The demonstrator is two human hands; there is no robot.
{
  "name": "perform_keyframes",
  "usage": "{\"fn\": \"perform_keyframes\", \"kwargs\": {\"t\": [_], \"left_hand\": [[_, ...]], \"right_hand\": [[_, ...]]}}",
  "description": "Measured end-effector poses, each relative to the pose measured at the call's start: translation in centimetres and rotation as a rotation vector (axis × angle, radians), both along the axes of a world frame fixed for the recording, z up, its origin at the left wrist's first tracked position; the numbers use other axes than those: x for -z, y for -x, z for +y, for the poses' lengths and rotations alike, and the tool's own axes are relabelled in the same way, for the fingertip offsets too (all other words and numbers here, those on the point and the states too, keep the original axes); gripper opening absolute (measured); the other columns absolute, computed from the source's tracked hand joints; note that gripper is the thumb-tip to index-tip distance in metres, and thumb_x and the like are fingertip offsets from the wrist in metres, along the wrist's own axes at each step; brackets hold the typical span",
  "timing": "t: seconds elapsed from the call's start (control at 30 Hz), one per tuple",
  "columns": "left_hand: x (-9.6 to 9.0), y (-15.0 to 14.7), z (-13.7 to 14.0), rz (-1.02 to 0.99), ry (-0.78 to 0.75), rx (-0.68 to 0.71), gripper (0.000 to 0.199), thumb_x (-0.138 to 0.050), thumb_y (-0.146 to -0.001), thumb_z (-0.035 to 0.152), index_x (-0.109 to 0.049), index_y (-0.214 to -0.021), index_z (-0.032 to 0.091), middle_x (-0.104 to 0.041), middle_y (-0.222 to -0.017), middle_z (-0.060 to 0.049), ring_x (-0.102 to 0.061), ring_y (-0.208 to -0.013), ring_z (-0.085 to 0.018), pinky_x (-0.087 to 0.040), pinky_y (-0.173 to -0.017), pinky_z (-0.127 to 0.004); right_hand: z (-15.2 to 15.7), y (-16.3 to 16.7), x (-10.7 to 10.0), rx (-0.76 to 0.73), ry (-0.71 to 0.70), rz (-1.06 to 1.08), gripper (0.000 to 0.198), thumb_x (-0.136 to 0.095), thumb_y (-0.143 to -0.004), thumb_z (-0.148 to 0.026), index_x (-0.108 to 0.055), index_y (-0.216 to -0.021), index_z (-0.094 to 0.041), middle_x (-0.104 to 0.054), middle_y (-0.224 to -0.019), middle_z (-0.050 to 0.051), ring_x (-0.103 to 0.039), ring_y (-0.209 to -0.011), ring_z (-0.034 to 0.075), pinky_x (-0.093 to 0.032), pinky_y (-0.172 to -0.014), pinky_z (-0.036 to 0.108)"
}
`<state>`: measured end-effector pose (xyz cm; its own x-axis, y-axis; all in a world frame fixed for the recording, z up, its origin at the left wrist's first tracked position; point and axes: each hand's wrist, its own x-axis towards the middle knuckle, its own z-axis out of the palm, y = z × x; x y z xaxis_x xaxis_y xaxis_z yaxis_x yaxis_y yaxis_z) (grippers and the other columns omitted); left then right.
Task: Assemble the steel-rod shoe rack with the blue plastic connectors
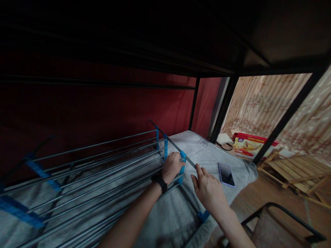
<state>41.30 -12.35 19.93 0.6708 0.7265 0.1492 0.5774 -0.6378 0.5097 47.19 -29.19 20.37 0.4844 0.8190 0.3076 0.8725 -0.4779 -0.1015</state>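
A partly built rack of grey metal tubes (103, 163) and blue plastic connectors lies on a grey blanket (204, 146). My left hand (172, 166), with a black watch on its wrist, is closed round a blue connector (182, 174) at the rack's right end. Through the top of that connector runs a grey cross tube (190, 162), slanting down to the right. My right hand (209, 189) has its fingertips at the near end of this tube, thumb a little below. Another blue connector (203, 216) sits lower, partly behind my right forearm.
A phone (227, 174) lies on the blanket to the right. Low overhead is a dark bunk frame, with a black post (224, 106) at the bed's end. Beyond are a red-yellow box (249, 145), a folded wooden piece (297, 168) and a chair (274, 224).
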Motion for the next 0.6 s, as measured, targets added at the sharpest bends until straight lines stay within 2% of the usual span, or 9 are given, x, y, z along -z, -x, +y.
{"fn": "perform_keyframes", "kwargs": {"t": [0.13,0.27,0.37,0.43,0.53,0.6], "left_hand": [[-0.8,2.7,-1.1,0.101,-0.079,-0.006,0.022,-0.064,-0.094,0.034,-0.069,-0.11,0.019,-0.072,-0.122,-0.01,-0.064,-0.119,-0.025,-0.044,-0.098,-0.031],[-0.8,5.7,-2.2,0.149,-0.106,-0.033,0.029,-0.054,-0.1,0.032,-0.067,-0.123,0.02,-0.071,-0.126,-0.013,-0.065,-0.117,-0.026,-0.044,-0.099,-0.034],[-0.7,7.1,-2.8,0.184,-0.136,-0.053,0.031,-0.047,-0.103,0.031,-0.068,-0.122,0.019,-0.073,-0.119,-0.014,-0.067,-0.112,-0.028,-0.045,-0.096,-0.036],[-0.6,7.5,-3.0,0.199,-0.143,-0.048,0.032,-0.043,-0.104,0.03,-0.069,-0.119,0.018,-0.075,-0.111,-0.014,-0.07,-0.105,-0.028,-0.047,-0.091,-0.037],[-0.7,7.5,-3.0,0.21,-0.134,-0.013,0.035,-0.037,-0.106,0.027,-0.068,-0.12,0.017,-0.077,-0.105,-0.013,-0.072,-0.1,-0.026,-0.047,-0.086,-0.036],[-0.7,7.4,-3.0,0.198,-0.134,0.003,0.036,-0.035,-0.106,0.024,-0.067,-0.121,0.018,-0.077,-0.106,-0.012,-0.072,-0.101,-0.026,-0.047,-0.085,-0.035]], "right_hand": [[-0.8,-1.8,-0.2,-0.115,0.002,0.072,0.051,-0.036,-0.105,-0.031,-0.053,-0.146,-0.007,-0.069,-0.132,0.022,-0.07,-0.114,0.029,-0.053,-0.097,0.043],[-0.3,-5.5,-1.4,-0.241,-0.061,0.256,0.053,-0.041,-0.102,-0.038,-0.055,-0.146,-0.012,-0.066,-0.138,0.018,-0.065,-0.125,0.029,-0.05,-0.106,0.045],[2.2,-8.4,-2.4,-0.325,-0.097,0.525,0.054,-0.047,-0.099,-0.046,-0.059,-0.144,-0.018,-0.065,-0.142,0.013,-0.061,-0.131,0.026,-0.047,-0.112,0.041],[4.7,-9.6,-2.5,-0.331,-0.101,0.713,0.056,-0.053,-0.095,-0.049,-0.062,-0.141,-0.018,-0.065,-0.143,0.012,-0.061,-0.132,0.025,-0.044,-0.115,0.041],[8.3,-9.9,-1.5,-0.304,-0.11,0.866,0.06,-0.062,-0.088,-0.055,-0.066,-0.134,-0.016,-0.065,-0.143,0.013,-0.059,-0.133,0.026,-0.041,-0.118,0.042],[10.1,-9.6,-0.3,-0.328,-0.107,0.922,0.061,-0.063,-0.085,-0.06,-0.068,-0.126,-0.015,-0.07,-0.133,0.013,-0.063,-0.126,0.027,-0.044,-0.114,0.044]]}}
